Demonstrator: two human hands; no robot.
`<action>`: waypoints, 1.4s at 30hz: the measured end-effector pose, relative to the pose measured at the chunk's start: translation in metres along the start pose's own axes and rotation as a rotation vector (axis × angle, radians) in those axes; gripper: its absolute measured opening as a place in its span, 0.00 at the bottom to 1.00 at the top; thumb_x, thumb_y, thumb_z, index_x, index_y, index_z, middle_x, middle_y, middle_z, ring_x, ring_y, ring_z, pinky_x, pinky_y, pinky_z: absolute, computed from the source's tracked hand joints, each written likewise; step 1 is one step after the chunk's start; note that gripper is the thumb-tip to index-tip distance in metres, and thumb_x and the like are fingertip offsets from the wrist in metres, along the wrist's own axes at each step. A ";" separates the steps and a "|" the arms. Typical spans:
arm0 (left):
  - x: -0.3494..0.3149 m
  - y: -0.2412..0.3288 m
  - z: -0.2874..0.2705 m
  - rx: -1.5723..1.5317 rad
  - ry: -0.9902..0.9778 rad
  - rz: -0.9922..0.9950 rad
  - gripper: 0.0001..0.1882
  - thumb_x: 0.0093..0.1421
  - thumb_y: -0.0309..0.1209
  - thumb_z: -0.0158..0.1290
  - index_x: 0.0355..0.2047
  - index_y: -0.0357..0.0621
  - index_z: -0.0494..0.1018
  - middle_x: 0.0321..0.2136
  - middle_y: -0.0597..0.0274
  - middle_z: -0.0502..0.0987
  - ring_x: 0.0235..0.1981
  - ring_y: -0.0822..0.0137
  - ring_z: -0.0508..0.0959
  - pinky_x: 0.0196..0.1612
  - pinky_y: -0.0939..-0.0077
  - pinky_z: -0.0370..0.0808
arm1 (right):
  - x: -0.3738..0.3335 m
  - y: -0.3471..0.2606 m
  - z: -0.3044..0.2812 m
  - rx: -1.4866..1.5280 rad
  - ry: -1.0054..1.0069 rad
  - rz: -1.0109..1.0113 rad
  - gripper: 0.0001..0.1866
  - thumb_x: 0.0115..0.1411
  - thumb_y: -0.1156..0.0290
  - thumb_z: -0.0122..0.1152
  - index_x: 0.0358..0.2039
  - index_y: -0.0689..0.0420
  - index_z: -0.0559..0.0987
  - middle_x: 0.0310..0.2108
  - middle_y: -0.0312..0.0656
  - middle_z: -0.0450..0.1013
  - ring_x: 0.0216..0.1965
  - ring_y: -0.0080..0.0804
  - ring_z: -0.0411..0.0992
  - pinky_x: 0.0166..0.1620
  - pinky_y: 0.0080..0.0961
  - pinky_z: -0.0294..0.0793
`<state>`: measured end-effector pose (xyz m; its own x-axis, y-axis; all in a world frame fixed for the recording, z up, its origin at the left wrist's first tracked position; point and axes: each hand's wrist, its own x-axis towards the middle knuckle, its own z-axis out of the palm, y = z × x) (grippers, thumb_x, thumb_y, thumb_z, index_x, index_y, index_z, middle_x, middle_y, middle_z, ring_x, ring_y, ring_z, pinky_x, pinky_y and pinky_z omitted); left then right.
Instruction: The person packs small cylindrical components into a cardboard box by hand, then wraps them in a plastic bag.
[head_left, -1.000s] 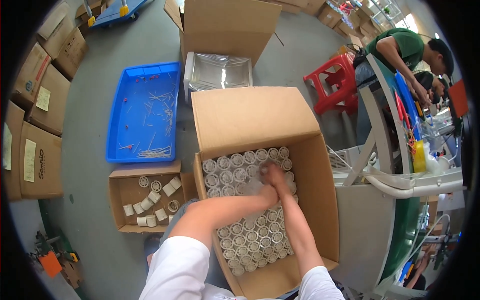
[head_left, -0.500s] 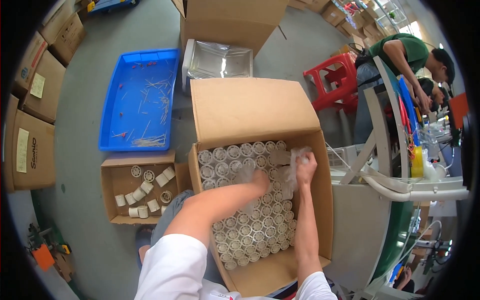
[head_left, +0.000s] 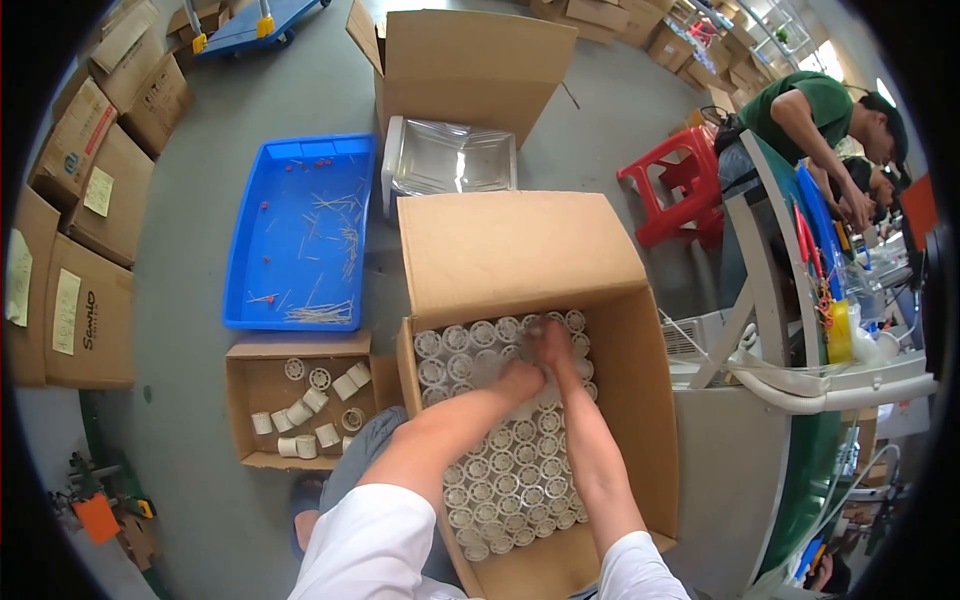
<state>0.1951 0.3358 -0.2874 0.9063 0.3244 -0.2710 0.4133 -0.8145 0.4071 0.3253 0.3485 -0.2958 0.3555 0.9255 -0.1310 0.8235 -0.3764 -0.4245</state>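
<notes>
A large open cardboard box (head_left: 535,245) stands in front of me, packed with rows of white spoked round parts (head_left: 502,465) that look like small spools or wheels. Over its upper rows my left hand (head_left: 520,380) is closed, with a translucent plastic bag (head_left: 487,368) bunched at its fingers. Just beyond and to the right, my right hand (head_left: 550,343) is closed with fingers pointing down among the parts. Motion blur hides whatever lies in those fingers. Both hands are close together, and my forearms cover some of the parts.
Left of the box sits a small carton (head_left: 290,350) with loose white spools. A blue tray (head_left: 300,230) holds thin sticks and red bits. Behind are a clear-lidded bin (head_left: 455,160) and another carton (head_left: 480,60). A red stool (head_left: 680,185) and a person (head_left: 815,120) at a workbench are at right.
My right hand has moved left and inward, from the box's right side to beside my left hand. The plastic it pinched no longer shows at its fingers. The whole view has shifted slightly.
</notes>
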 end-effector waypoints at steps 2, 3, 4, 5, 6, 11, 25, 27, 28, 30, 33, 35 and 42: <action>0.025 0.029 -0.018 -0.044 0.019 0.066 0.13 0.54 0.29 0.46 0.35 0.46 0.78 0.35 0.57 0.80 0.37 0.58 0.80 0.36 0.61 0.76 | -0.009 0.025 -0.054 0.008 0.057 0.128 0.10 0.46 0.68 0.64 0.31 0.57 0.80 0.33 0.52 0.76 0.36 0.43 0.75 0.39 0.37 0.73; -0.013 -0.006 -0.005 -0.055 -0.003 -0.046 0.13 0.54 0.29 0.46 0.35 0.46 0.78 0.35 0.57 0.80 0.37 0.58 0.80 0.36 0.61 0.76 | -0.004 0.000 -0.007 0.103 -0.014 0.108 0.09 0.46 0.70 0.64 0.28 0.58 0.81 0.31 0.52 0.76 0.32 0.40 0.76 0.37 0.35 0.72; -0.013 -0.009 -0.005 -0.079 0.031 -0.022 0.13 0.53 0.29 0.45 0.35 0.46 0.78 0.35 0.56 0.79 0.37 0.56 0.80 0.36 0.60 0.76 | -0.007 -0.006 -0.018 0.100 -0.008 0.113 0.09 0.46 0.70 0.64 0.28 0.58 0.81 0.31 0.52 0.76 0.32 0.40 0.76 0.37 0.35 0.72; -0.013 -0.011 -0.003 -0.101 0.063 0.005 0.13 0.53 0.28 0.45 0.35 0.46 0.78 0.35 0.55 0.79 0.37 0.54 0.80 0.36 0.60 0.76 | -0.011 -0.009 -0.029 0.200 0.081 0.065 0.08 0.46 0.71 0.64 0.28 0.59 0.81 0.28 0.50 0.76 0.30 0.37 0.75 0.36 0.32 0.72; -0.009 -0.012 -0.001 -0.093 0.072 0.020 0.13 0.53 0.28 0.45 0.35 0.46 0.78 0.35 0.55 0.79 0.37 0.54 0.80 0.36 0.60 0.76 | -0.014 -0.015 -0.047 0.296 0.180 0.012 0.07 0.46 0.73 0.64 0.27 0.60 0.80 0.26 0.49 0.76 0.27 0.34 0.74 0.34 0.30 0.71; -0.006 -0.006 0.004 -0.123 0.105 0.001 0.12 0.51 0.28 0.47 0.34 0.44 0.78 0.35 0.51 0.79 0.38 0.53 0.79 0.40 0.56 0.75 | -0.056 -0.036 -0.110 0.470 0.385 0.112 0.08 0.45 0.76 0.64 0.29 0.62 0.80 0.24 0.45 0.76 0.29 0.31 0.74 0.35 0.28 0.71; -0.010 -0.068 -0.119 -0.120 -0.339 -0.058 0.17 0.52 0.31 0.47 0.37 0.31 0.75 0.41 0.40 0.75 0.42 0.48 0.77 0.44 0.60 0.74 | -0.114 0.021 -0.095 -0.090 0.057 0.336 0.13 0.45 0.67 0.59 0.29 0.61 0.81 0.31 0.56 0.75 0.36 0.53 0.74 0.42 0.44 0.74; -0.017 -0.070 -0.121 -0.006 -0.252 -0.090 0.16 0.52 0.32 0.48 0.36 0.31 0.76 0.40 0.40 0.76 0.41 0.47 0.77 0.44 0.60 0.75 | -0.102 0.010 -0.083 -0.083 -0.019 0.388 0.13 0.45 0.66 0.59 0.28 0.61 0.81 0.32 0.56 0.75 0.36 0.52 0.74 0.42 0.44 0.74; -0.021 -0.058 -0.111 0.082 -0.228 -0.028 0.15 0.53 0.31 0.48 0.35 0.32 0.76 0.39 0.41 0.76 0.41 0.48 0.77 0.43 0.59 0.75 | -0.096 0.010 -0.076 -0.057 -0.031 0.321 0.14 0.46 0.66 0.59 0.31 0.60 0.81 0.34 0.56 0.75 0.38 0.51 0.74 0.43 0.44 0.74; -0.017 -0.031 -0.110 0.201 -0.356 0.059 0.16 0.53 0.27 0.45 0.40 0.31 0.73 0.36 0.42 0.77 0.39 0.46 0.78 0.43 0.57 0.75 | -0.083 0.009 -0.061 -0.042 -0.045 0.260 0.15 0.46 0.66 0.59 0.34 0.59 0.80 0.36 0.55 0.75 0.39 0.50 0.74 0.43 0.44 0.74; -0.013 -0.071 -0.065 0.052 -0.028 -0.021 0.22 0.54 0.23 0.43 0.51 0.33 0.65 0.40 0.39 0.75 0.42 0.46 0.76 0.46 0.56 0.73 | -0.047 -0.040 -0.045 0.084 -0.057 0.131 0.19 0.47 0.68 0.58 0.42 0.56 0.77 0.40 0.54 0.74 0.43 0.49 0.73 0.45 0.44 0.73; -0.007 -0.078 -0.067 -0.081 -0.145 -0.198 0.27 0.55 0.22 0.42 0.57 0.35 0.56 0.46 0.37 0.71 0.48 0.44 0.72 0.51 0.54 0.69 | -0.032 -0.054 -0.034 0.024 -0.035 0.128 0.16 0.49 0.69 0.57 0.41 0.55 0.77 0.40 0.52 0.75 0.42 0.48 0.74 0.43 0.45 0.74; -0.001 -0.094 -0.046 -0.106 0.143 -0.119 0.15 0.59 0.26 0.38 0.43 0.38 0.70 0.39 0.40 0.75 0.42 0.46 0.76 0.46 0.53 0.73 | 0.011 -0.026 -0.017 -0.125 -0.252 0.220 0.11 0.51 0.68 0.55 0.34 0.56 0.79 0.41 0.52 0.74 0.42 0.49 0.73 0.43 0.46 0.74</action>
<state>0.1595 0.4344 -0.2858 0.8510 0.4862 -0.1986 0.5179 -0.7140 0.4711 0.3154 0.3677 -0.2705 0.4230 0.7971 -0.4309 0.7927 -0.5559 -0.2502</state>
